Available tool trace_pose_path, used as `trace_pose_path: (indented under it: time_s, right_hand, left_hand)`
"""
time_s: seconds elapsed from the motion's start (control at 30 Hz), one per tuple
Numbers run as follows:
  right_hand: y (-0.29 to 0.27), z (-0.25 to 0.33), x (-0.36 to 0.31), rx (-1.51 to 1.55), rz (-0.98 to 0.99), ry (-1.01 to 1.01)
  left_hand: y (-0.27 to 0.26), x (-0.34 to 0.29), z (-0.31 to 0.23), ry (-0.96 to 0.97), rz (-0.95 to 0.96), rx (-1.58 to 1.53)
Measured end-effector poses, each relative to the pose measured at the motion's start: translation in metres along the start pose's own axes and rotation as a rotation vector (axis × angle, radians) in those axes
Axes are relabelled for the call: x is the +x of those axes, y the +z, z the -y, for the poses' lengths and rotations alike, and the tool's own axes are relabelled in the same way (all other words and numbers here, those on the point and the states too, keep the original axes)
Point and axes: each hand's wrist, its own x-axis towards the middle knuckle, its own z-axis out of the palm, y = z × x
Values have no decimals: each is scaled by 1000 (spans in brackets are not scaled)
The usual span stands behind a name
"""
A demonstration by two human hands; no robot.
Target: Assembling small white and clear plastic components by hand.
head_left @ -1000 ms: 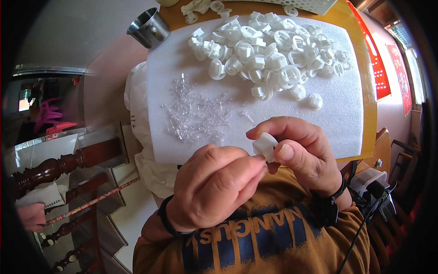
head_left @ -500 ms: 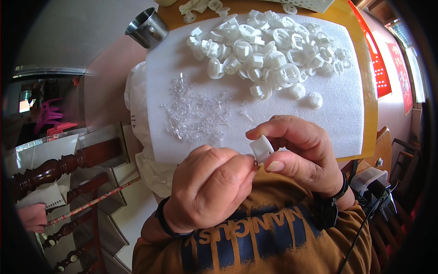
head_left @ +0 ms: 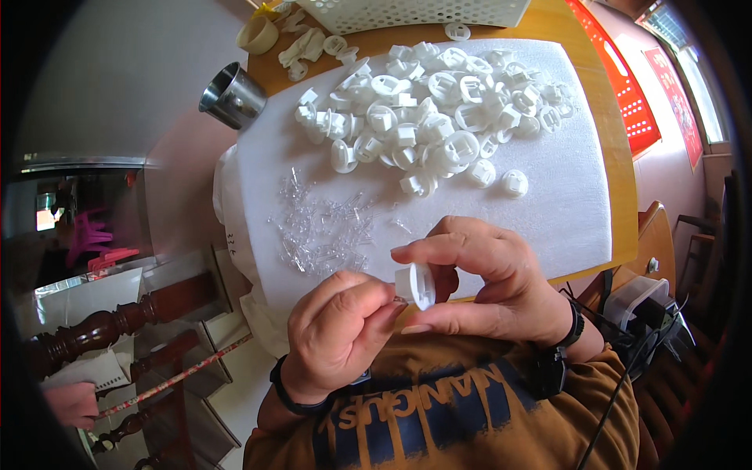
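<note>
A white round plastic piece point(head_left: 421, 287) with a flanged disc and a boxy side stands on edge between my hands, above the near edge of the foam sheet. My right hand point(head_left: 497, 286) curves around it, index finger over the top and thumb below, with another finger behind the disc. Against its boxy side, my left hand point(head_left: 333, 329) is closed in a pinch; whatever the fingertips grip is too small and hidden to name. Beyond the left hand lies a scatter of thin clear plastic pins point(head_left: 325, 231). A heap of similar white pieces point(head_left: 431, 117) covers the far part of the sheet.
A white foam sheet point(head_left: 548, 223) lies on a wooden table point(head_left: 623, 211). At its far left corner stands a metal cup point(head_left: 233, 95). Behind are a tape roll point(head_left: 257, 35) and a perforated white basket point(head_left: 415, 14). A clear plastic container point(head_left: 634, 301) sits at the right.
Both hands and the white piece have moved slightly left in the picture. The piece has turned, showing its disc to the right. The whole view has shifted a little.
</note>
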Motion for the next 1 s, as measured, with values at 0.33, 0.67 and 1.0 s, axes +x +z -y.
trace_pose_path:
  time_s: [0.33,0.67,1.0]
  right_hand:
    - [-10,0,0,74,-19,30]
    - [-209,13,12,177,-1058,-141]
    - [-155,-21,118,-1146,-259,228]
  left_hand:
    - [4,9,-4,3,5,5]
    - [1,-3,2,-132,52,-9]
    - [-4,-10,3,-137,65,41]
